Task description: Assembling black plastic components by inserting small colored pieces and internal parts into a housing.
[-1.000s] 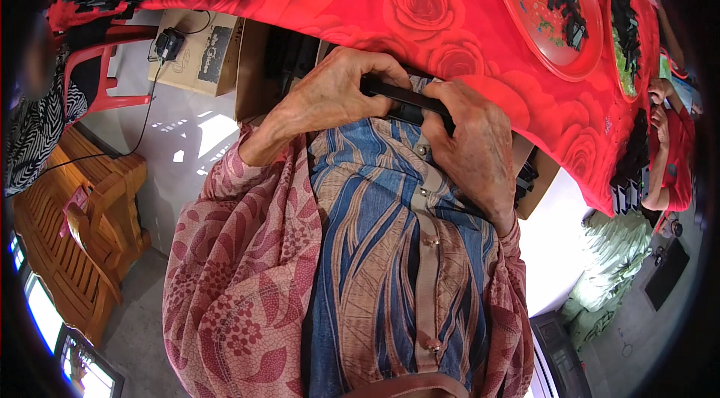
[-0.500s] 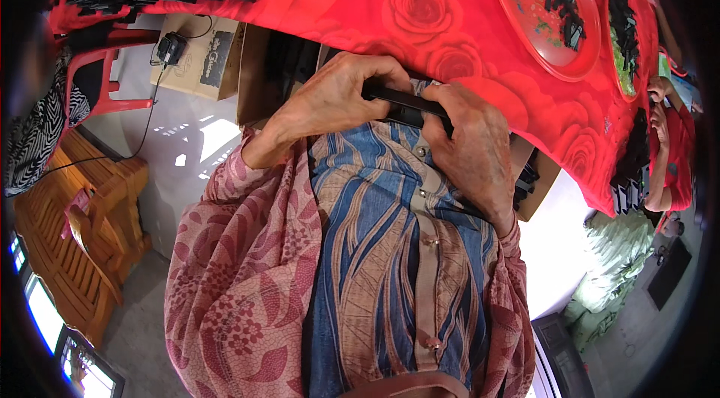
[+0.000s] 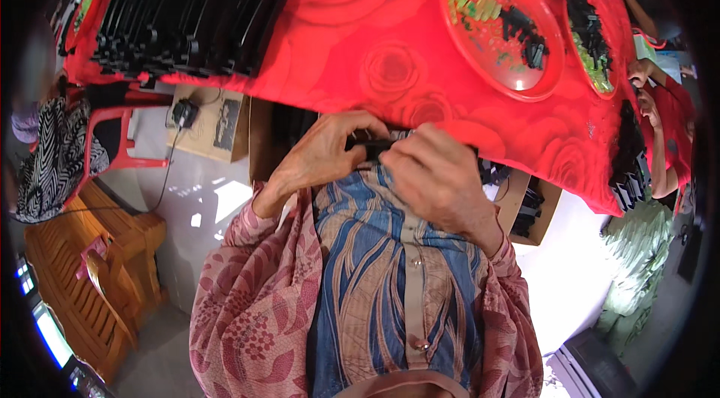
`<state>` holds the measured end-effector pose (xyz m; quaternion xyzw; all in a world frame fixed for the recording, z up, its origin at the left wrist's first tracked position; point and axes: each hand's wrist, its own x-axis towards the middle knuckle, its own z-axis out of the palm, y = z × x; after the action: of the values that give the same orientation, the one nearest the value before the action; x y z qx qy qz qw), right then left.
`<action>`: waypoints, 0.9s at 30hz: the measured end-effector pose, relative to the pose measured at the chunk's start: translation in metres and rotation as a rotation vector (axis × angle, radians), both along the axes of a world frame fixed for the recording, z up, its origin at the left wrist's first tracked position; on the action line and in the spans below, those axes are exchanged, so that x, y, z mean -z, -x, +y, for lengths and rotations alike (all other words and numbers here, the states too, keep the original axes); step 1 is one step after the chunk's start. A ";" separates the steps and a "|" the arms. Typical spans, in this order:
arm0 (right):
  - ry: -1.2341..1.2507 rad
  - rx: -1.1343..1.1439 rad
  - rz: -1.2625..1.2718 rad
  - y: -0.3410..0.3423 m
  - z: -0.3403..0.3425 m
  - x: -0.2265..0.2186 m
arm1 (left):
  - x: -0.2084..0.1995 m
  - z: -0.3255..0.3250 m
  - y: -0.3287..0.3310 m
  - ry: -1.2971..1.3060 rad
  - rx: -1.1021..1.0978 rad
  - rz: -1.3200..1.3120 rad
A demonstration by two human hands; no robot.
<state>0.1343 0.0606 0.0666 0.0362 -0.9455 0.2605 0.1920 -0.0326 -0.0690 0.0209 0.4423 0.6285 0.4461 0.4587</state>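
Observation:
A long black plastic strip (image 3: 369,148) lies across the front of my body, just below the near edge of the table. My left hand (image 3: 324,154) is closed round its left part, thumb and fingers curled over it. My right hand (image 3: 441,182) is curled over the strip farther right, blurred a little by motion. Its fingers cover much of the strip, so I cannot see whether a small part is pinched there too.
A red rose-patterned cloth (image 3: 337,46) covers the table. Many black plastic strips (image 3: 187,16) are stacked at far left. A red tray (image 3: 555,79) holds small black and yellow-green pieces. Cardboard boxes (image 3: 544,222) stand below. A co-worker's hands (image 3: 646,87) are at right.
My view has tilted up, bringing more of the table and the stacked strips into sight. My right hand has shifted left along the strip, closer to my left hand, its fingers curling over it.

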 end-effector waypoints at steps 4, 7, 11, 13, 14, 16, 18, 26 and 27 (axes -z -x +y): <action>-0.155 -0.033 -0.088 -0.002 -0.003 0.005 | -0.006 0.004 0.003 0.044 0.003 -0.200; -0.195 -0.022 -0.124 -0.005 -0.003 0.002 | -0.014 0.005 0.010 0.118 -0.004 -0.207; -0.081 0.100 0.018 -0.009 0.002 0.005 | -0.011 0.005 0.021 -0.118 -0.001 -0.491; -0.073 0.171 0.100 -0.008 0.005 0.003 | -0.010 0.007 0.017 -0.207 -0.020 -0.645; 0.026 0.243 0.190 -0.006 0.005 0.002 | -0.002 0.008 0.016 -0.265 -0.024 -0.656; 0.117 0.311 0.290 -0.002 0.004 -0.004 | -0.005 0.014 -0.008 -0.319 -0.143 -0.645; 0.272 0.392 0.390 0.004 0.002 -0.013 | 0.012 0.019 -0.020 -0.324 -0.201 -0.558; 0.411 0.390 0.347 0.026 0.020 0.005 | 0.003 0.057 -0.027 -0.212 -0.375 -0.751; 0.409 0.385 0.350 0.029 0.021 0.005 | 0.006 0.058 -0.030 -0.150 -0.430 -0.785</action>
<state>0.1050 0.0820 0.0619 -0.1385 -0.8156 0.3938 0.4006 -0.0023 -0.0114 0.0149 0.1313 0.4504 0.7095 0.5258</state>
